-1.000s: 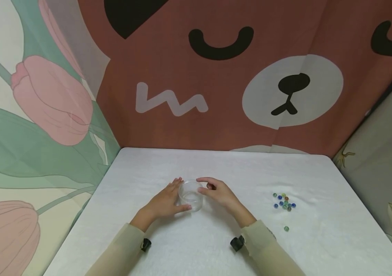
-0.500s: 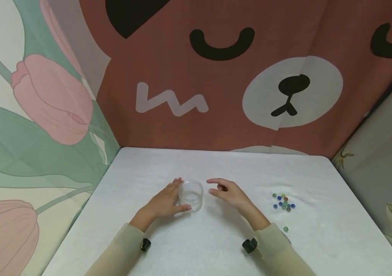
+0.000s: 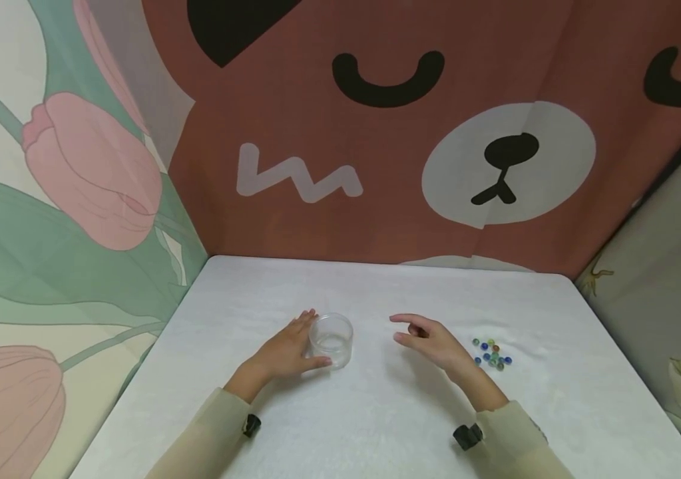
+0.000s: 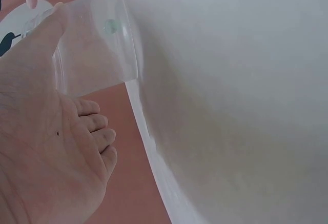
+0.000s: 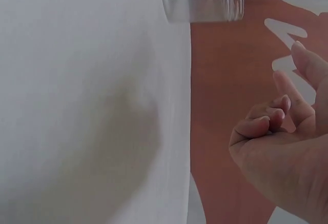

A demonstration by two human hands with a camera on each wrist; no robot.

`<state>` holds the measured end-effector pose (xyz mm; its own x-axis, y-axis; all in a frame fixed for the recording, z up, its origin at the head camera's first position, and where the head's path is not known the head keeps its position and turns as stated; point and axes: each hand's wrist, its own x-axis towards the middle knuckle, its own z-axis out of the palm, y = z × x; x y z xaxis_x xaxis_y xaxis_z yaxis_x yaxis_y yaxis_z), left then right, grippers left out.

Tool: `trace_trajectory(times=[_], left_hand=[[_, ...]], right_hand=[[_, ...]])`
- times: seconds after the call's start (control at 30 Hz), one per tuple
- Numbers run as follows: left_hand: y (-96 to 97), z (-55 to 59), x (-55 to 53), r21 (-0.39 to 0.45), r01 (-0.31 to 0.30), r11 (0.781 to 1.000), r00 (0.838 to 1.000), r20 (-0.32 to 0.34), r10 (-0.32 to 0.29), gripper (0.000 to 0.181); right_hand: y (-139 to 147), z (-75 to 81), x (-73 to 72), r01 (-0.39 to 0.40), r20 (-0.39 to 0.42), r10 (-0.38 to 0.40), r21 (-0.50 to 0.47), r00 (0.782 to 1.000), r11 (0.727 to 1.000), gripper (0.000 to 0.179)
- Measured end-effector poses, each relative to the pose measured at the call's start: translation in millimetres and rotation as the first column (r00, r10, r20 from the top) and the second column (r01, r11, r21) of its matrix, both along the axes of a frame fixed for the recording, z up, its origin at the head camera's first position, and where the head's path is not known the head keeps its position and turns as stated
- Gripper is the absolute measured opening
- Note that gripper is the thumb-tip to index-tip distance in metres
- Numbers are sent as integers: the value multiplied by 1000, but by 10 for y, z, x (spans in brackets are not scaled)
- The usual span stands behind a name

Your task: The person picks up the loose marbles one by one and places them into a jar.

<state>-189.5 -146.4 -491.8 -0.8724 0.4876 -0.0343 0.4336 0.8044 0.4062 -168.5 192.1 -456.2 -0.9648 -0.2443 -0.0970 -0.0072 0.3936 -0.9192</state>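
Observation:
A clear, open-topped plastic jar (image 3: 333, 339) stands upright on the white table. Through its wall, a pale green marble (image 4: 110, 26) shows near the bottom in the left wrist view. My left hand (image 3: 286, 349) holds the jar from the left, thumb across the front and fingers along the far left side. To the right of the jar, my right hand (image 3: 433, 339) hovers above the table, index finger and thumb apart, other fingers curled in, nothing between them. Several glass marbles (image 3: 494, 356) in blue, green, yellow and orange lie clustered beyond that hand's right side.
The white-covered table (image 3: 370, 426) ends at a reddish-brown cloth backdrop (image 3: 292, 226) with a bear face. A tulip-patterned cloth (image 3: 94, 173) hangs on the left. Dark wrist cameras sit at both sleeves.
My right hand has moved from the jar's rim to the right, toward the marbles. Its forearm now covers the lone green marble in front. The left hand and the jar have stayed put.

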Motion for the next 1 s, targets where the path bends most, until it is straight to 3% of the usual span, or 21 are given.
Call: trace_trajectory(times=[0.4, 0.73, 1.0], left_hand=[[-13, -13, 4, 7, 7, 1000, 1000, -18, -7, 106], [-20, -18, -4, 6, 10, 1000, 1000, -12, -10, 105], [-25, -16, 7, 9, 17, 1000, 1000, -11, -17, 106]], right_hand=[[490, -6, 173, -29, 15, 28, 39, 999, 999, 54], [891, -62, 295, -31, 30, 29, 87, 999, 996, 49], [1148, -133, 358, -119, 21, 118, 113, 993, 986, 48]])
